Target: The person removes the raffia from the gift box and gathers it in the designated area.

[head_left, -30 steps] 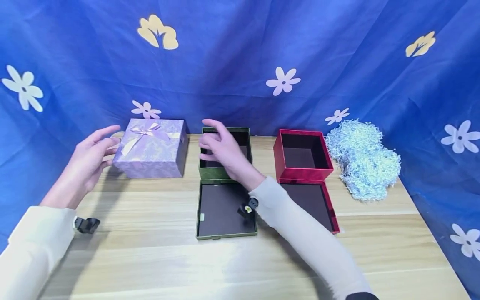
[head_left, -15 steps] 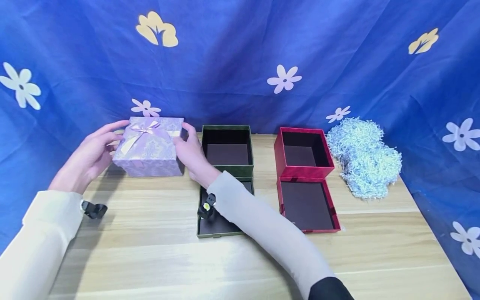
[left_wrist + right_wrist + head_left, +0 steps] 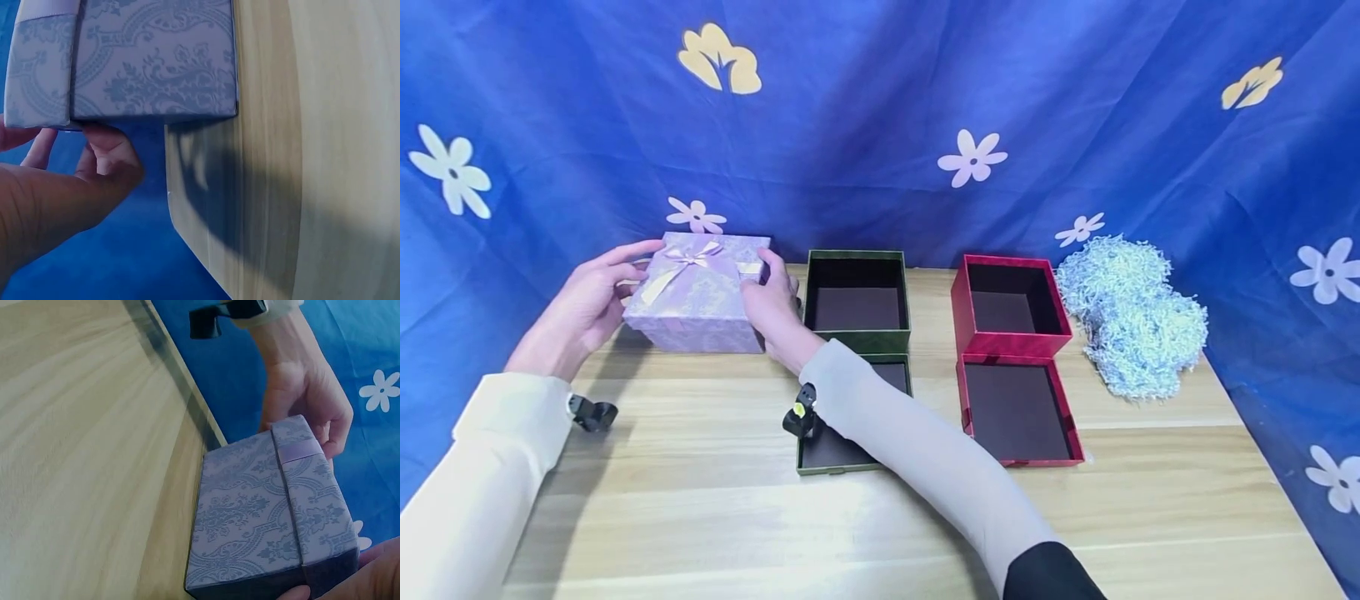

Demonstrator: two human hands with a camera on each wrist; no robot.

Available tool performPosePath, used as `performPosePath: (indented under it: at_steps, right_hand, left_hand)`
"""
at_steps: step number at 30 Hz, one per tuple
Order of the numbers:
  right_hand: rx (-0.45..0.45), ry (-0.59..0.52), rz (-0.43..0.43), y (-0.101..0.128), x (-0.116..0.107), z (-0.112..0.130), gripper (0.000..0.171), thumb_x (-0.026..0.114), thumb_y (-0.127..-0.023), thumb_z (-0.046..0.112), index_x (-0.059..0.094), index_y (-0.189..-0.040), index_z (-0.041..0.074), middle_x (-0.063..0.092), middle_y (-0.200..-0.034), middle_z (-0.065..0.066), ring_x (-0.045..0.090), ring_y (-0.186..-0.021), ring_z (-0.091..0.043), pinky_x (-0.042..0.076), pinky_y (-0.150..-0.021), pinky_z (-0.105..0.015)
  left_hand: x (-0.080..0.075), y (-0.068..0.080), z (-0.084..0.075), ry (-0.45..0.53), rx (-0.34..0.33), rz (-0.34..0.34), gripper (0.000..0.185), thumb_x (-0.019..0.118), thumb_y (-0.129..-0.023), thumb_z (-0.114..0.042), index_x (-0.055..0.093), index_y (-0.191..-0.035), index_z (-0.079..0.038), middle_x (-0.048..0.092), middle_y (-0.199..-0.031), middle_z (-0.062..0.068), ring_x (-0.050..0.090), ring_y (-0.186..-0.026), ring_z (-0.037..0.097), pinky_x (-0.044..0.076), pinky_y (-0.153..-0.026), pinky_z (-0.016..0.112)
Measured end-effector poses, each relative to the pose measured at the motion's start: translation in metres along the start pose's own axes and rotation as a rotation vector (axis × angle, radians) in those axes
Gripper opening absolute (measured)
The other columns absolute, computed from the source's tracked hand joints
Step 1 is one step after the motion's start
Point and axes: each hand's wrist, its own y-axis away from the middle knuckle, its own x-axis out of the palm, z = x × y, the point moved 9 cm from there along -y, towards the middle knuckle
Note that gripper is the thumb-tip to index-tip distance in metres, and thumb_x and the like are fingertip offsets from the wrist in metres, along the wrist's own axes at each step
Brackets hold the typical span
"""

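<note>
Two hands bracket the lilac damask-patterned gift box with the satin ribbon bow, one on each flank. From where I sit, my left hand lies against the box's left side, fingers curled onto the edge of the lid, thumb under it as far as the left wrist view shows. My right hand is pressed to the right side, fingers wrapped over the top corner near the ribbon; so both hands are closed on the box, neither spread free. The box sits between them at the far left of the pale wood-grain surface, close to its left edge and up against the blue cloth backdrop printed with white and yellow flowers. Both hands are equally close, each touching, so any lift would have to go straight up between the palms. The box is squarish and shallow, lid still seated, a pale ribbon band running across the top and down the sides, bow on the lid. Just beside my right hand stands an open dark green box with its lid lying inside-up in front, partly under my right sleeve. Further right is an open red box, its lid likewise in front, and beyond it a heap of pale blue shredded paper.
</note>
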Motion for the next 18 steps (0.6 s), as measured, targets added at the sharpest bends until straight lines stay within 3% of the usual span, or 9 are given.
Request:
performPosePath:
  at_steps: [6,11,15,18]
  right_hand:
    - [-0.014,-0.043,0.014,0.006,-0.002,0.006,0.062,0.068,-0.097,0.007,0.062,-0.15,0.04,0.053,-0.135,0.002,0.053,-0.109,-0.017,0.045,-0.098,-0.033]
    - [-0.067,-0.058,0.042,0.009,-0.007,0.014,0.063,0.068,-0.097,0.007,0.062,-0.151,0.038,0.054,-0.133,0.002,0.052,-0.106,-0.015,0.045,-0.095,-0.031]
    - [-0.148,-0.089,0.077,0.01,-0.01,0.021,0.065,0.066,-0.097,0.003,0.06,-0.155,0.033,0.054,-0.131,0.005,0.051,-0.109,-0.01,0.044,-0.095,-0.027]
    - [-0.205,-0.119,0.104,0.012,-0.015,0.028,0.066,0.066,-0.097,0.0,0.058,-0.157,0.028,0.056,-0.131,0.006,0.054,-0.108,-0.008,0.046,-0.094,-0.026]
  left_hand:
    - [0.0,0.005,-0.006,-0.042,0.005,-0.003,0.052,0.047,-0.109,0.013,0.08,-0.135,-0.017,0.078,-0.11,0.004,0.073,-0.088,0.017,0.062,-0.072,0.031]
    - [0.007,0.009,-0.015,-0.038,0.061,0.024,0.052,0.046,-0.108,0.015,0.076,-0.14,-0.013,0.077,-0.111,0.007,0.074,-0.093,0.018,0.062,-0.074,0.031]
    - [0.014,0.014,-0.023,0.031,0.106,0.033,0.054,0.043,-0.107,0.018,0.072,-0.142,-0.011,0.076,-0.11,0.01,0.074,-0.09,0.019,0.061,-0.071,0.03]
    - [0.017,0.019,-0.029,0.101,0.117,0.005,0.049,0.044,-0.106,0.018,0.072,-0.136,-0.009,0.073,-0.098,0.01,0.07,-0.077,0.016,0.06,-0.066,0.029]
